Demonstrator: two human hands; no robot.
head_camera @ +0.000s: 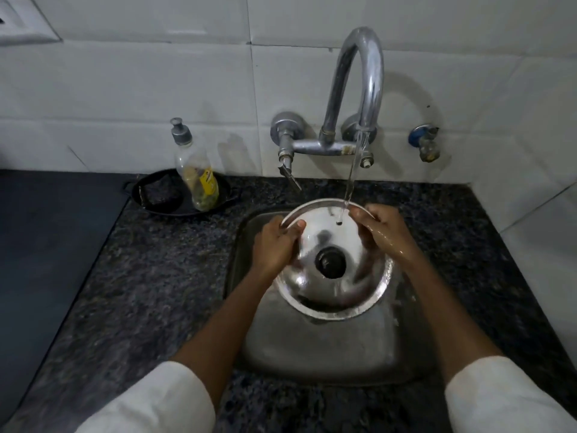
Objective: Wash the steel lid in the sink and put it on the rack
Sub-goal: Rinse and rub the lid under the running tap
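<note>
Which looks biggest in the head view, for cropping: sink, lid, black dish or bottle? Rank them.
1. Sink
2. Lid
3. Black dish
4. Bottle
The dish sits farther from the camera than the lid, so its true size relative to the lid is uncertain.

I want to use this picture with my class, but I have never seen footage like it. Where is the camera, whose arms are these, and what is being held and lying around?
The camera sits on a person's head and looks down, so the arms are the wearer's own. There is only this one view. Both hands hold a round steel lid with a black knob over a steel sink: the left hand grips its left edge, the wet right hand its right edge. Water runs from the curved tap onto the lid's upper part. On the dark stone counter, to the left, a dish soap bottle stands in a black dish beside a dark scrubber. No rack is visible.
</note>
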